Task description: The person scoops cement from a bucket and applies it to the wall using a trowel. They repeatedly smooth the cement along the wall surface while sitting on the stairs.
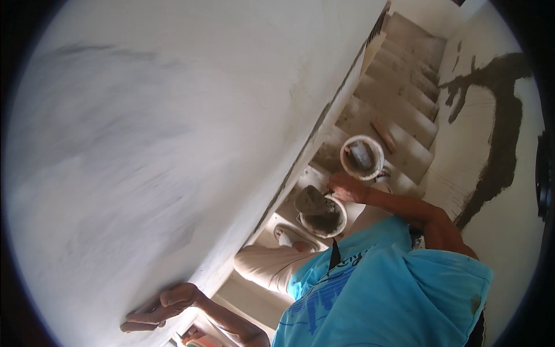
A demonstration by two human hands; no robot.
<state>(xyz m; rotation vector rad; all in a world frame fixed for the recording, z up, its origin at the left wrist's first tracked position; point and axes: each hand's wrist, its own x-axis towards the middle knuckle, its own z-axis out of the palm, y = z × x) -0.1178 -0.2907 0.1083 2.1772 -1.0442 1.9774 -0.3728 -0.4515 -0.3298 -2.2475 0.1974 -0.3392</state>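
My right hand [347,187] is closed around the handle of a trowel [311,200]. The trowel's grey, mortar-coated blade is over the near bucket [341,222], at its rim. Wet grey mortar [325,222] lies inside that bucket, which stands on the stairs by my feet. At the lower left, my left hand [165,305] rests against the pale wall [173,144] with its fingers stretched out, holding nothing. A second bucket [378,151] stands higher up, with a grey flat-bladed tool [361,155] in it.
Concrete stairs [399,87] climb toward the upper right. A strip of wood [383,136] lies on a step beside the second bucket. Dark patches of mortar [506,133] mark the right wall. A dark gap [312,136] runs along the left wall's edge.
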